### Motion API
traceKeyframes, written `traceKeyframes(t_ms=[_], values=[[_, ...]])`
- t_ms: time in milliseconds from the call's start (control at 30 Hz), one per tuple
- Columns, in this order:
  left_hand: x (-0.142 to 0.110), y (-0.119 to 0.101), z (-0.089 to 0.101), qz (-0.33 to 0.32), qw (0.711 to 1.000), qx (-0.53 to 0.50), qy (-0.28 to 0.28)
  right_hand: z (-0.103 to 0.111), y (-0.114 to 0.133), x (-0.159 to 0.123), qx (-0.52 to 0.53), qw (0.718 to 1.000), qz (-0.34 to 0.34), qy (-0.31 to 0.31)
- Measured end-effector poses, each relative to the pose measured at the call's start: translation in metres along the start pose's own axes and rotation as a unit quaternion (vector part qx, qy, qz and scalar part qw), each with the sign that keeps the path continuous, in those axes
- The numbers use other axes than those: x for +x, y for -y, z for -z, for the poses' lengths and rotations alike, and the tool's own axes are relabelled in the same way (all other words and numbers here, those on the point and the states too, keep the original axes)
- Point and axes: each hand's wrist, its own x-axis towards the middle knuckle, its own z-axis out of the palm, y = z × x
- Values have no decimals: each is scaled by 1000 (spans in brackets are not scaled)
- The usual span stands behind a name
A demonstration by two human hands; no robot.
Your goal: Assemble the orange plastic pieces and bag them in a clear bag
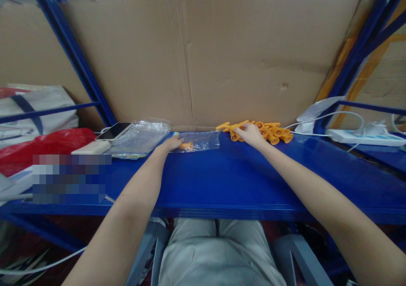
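Note:
My left hand (pixel 173 143) rests on the left end of a small clear plastic bag (pixel 203 140) lying on the blue shelf (pixel 222 180); its fingers pinch the bag, and an orange piece (pixel 187 145) lies inside by my fingertips. My right hand (pixel 250 134) reaches into a pile of orange plastic parts (pixel 272 133) against the cardboard backing, fingers curled over a long orange piece (pixel 233 126) at the pile's left edge.
A stack of clear bags (pixel 141 137), a phone (pixel 114 130) and a white power bank (pixel 90 147) lie at the left, beside a red bag (pixel 41 148). A white power strip (pixel 364 137) with cables sits at the right. Cardboard (pixel 203 58) walls the back.

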Motion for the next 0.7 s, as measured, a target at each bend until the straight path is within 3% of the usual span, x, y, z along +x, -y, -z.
traceKeyframes(t_ms=[167,300,433,700], values=[[-2,-3,1,-13,997,69,10,9,1,2,159,986,-18,48],[-3,-4,2,-14,996,81,25,10,3,-2,185,971,-37,147],[-5,-5,4,-16,996,88,28,4,5,-7,215,957,-41,189],[-10,-12,6,-73,991,89,72,-23,15,-15,415,869,-117,241]])
